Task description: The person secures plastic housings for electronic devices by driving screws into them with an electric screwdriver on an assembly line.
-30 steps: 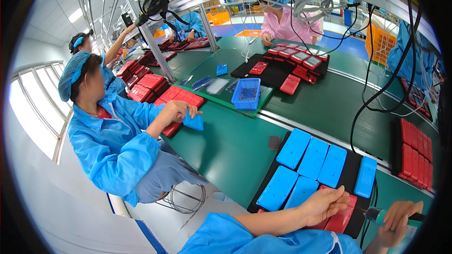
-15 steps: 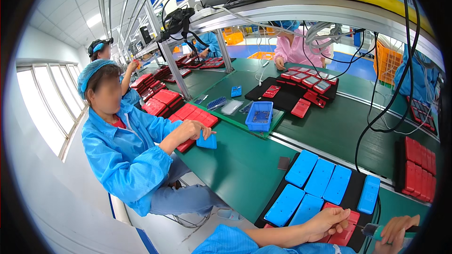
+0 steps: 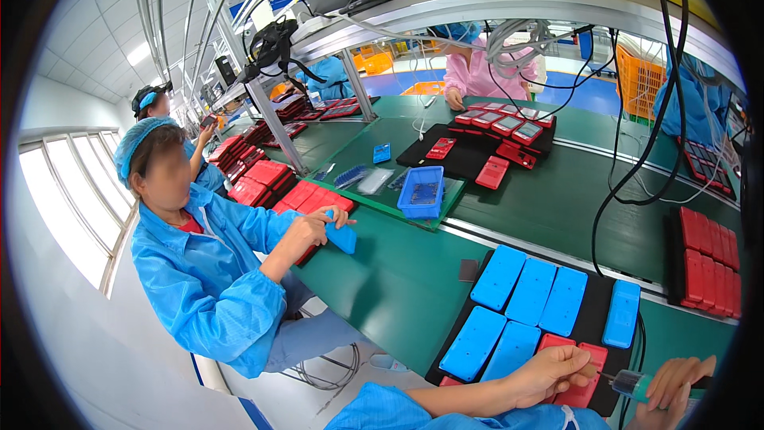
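Observation:
My left hand (image 3: 551,372) rests on a red rectangular case (image 3: 579,368) at the near end of a black mat (image 3: 593,314), fingers curled on its edge. My right hand (image 3: 674,382) grips a teal-handled powered screwdriver (image 3: 633,385) pointing left toward that red case. Several blue cases (image 3: 528,291) lie in rows on the mat just beyond my hands.
A co-worker in a blue coat (image 3: 203,271) sits to my left, holding a blue case (image 3: 342,236). Red cases (image 3: 708,263) lie at the right, a blue bin (image 3: 420,191) and more red cases (image 3: 267,179) on the green bench (image 3: 382,287). Black cables (image 3: 637,159) hang overhead.
The view has swung slightly left and closer to the bench. My hands stay on the red case and the screwdriver; the co-worker's hands shifted with the blue case.

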`<state>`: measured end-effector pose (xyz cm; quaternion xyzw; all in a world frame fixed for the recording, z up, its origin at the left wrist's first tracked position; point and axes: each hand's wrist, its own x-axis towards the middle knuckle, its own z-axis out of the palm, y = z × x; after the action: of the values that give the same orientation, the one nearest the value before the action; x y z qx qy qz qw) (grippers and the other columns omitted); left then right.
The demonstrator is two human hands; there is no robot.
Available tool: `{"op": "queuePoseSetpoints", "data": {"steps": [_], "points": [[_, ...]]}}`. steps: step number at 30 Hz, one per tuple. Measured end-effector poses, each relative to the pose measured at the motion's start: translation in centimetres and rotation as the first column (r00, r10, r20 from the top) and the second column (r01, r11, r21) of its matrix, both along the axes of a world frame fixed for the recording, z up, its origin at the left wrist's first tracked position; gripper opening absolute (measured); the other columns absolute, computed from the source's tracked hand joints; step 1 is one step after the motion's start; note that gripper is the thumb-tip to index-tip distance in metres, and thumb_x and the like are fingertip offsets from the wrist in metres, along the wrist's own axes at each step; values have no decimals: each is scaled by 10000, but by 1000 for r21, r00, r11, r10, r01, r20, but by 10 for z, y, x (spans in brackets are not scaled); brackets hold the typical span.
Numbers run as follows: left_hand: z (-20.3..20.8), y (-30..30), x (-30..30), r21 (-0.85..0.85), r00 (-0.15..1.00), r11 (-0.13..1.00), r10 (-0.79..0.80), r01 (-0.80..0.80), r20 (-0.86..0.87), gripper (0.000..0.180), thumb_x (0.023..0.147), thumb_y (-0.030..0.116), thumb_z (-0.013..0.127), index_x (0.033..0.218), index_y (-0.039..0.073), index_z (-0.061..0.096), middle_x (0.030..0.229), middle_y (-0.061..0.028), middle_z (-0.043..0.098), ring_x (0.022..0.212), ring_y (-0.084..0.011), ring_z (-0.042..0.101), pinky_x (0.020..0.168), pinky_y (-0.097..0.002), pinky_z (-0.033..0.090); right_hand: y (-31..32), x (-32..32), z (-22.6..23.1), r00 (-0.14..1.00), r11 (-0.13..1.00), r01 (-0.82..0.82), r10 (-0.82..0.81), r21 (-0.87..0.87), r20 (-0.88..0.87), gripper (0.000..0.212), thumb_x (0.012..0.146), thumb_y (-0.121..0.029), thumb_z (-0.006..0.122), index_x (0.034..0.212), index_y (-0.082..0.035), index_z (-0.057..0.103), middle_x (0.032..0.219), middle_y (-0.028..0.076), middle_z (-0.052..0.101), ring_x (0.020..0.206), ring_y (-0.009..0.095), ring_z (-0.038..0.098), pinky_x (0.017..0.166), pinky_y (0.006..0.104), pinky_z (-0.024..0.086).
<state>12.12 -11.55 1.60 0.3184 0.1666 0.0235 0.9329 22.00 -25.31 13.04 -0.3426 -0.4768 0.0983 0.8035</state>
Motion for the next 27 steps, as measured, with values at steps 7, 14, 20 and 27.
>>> {"op": "queuePoseSetpoints", "data": {"steps": [7,14,20,27], "points": [[4,2,1,-48,1000,999,9,-10,-24,253,891,339,475,868,91,520,815,-20,585,652,-36,544,484,-155,358,-2,8,2,994,997,-79,79,6,75,56,880,-121,462,895,-69,447,576,17,371,463,103,349,482,241,311],[7,0,2,-19,1000,1000,6,-6,-17,321,881,377,484,912,61,527,842,-27,589,694,-48,540,518,-174,360,-5,10,3,994,998,-70,70,-6,82,73,881,-129,464,923,-71,449,584,21,382,465,113,355,485,251,315],[-4,-2,-2,-52,995,995,87,-90,-51,277,892,331,478,837,65,533,756,-28,550,648,-72,504,512,-185,358,0,15,-30,996,993,10,0,120,-88,187,853,-114,506,826,-71,326,531,4,372,366,59,347,382,170,332],[3,1,9,-70,998,996,53,-56,-41,347,892,370,461,711,75,490,581,-12,431,483,-80,350,408,-205,258,-1,18,-20,993,991,38,-23,130,-116,209,848,-143,535,838,-84,334,518,6,380,363,85,343,363,203,326]]}}
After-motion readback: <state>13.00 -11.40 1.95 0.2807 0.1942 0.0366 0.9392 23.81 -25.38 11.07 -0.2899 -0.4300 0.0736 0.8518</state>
